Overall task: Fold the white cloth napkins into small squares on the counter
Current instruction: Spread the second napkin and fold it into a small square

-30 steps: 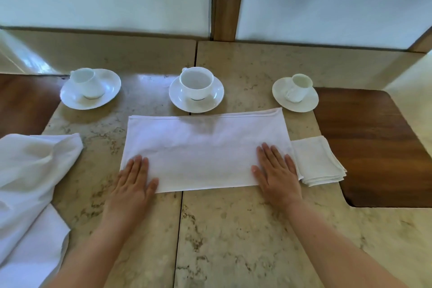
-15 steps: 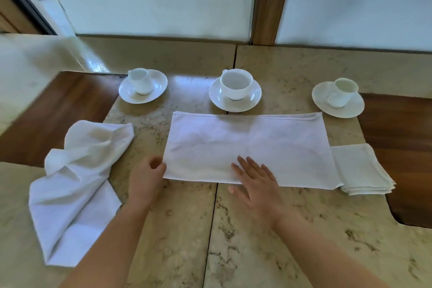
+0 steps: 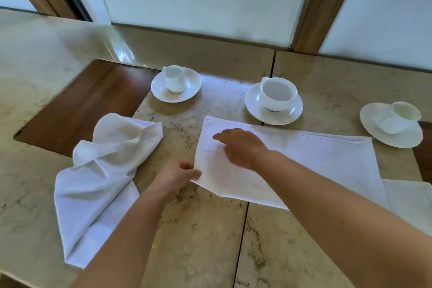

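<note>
Frosted window panes and wooden posts back a beige marble counter [image 3: 191,229], and on it lies a white cloth napkin folded into a long rectangle [image 3: 304,166], just in front of three white cups on saucers. Its long axis runs left to right across the counter, sloping a little toward the near right; the hemmed edge lies on the far side, by the middle white teacup on its saucer [image 3: 274,100], and the short left end points toward a crumpled white cloth napkin heaped on the counter [image 3: 102,170], which waits well apart from it.

The left hand [image 3: 177,176] pinches the near left corner of the folded napkin between thumb and fingers, the corner just lifted off the stone. The right hand [image 3: 240,147] rests over the left part of the cloth, fingers reaching toward the far left corner (whether they have yet closed on it I cannot tell).

To do this fold well, I would say both left corners should rise together and travel straight along the long axis to meet the right end, edges matched before the crease is pressed. A white stack of folded square napkins [image 3: 411,201] peeks out at the right, touching the napkin's right end.
</note>
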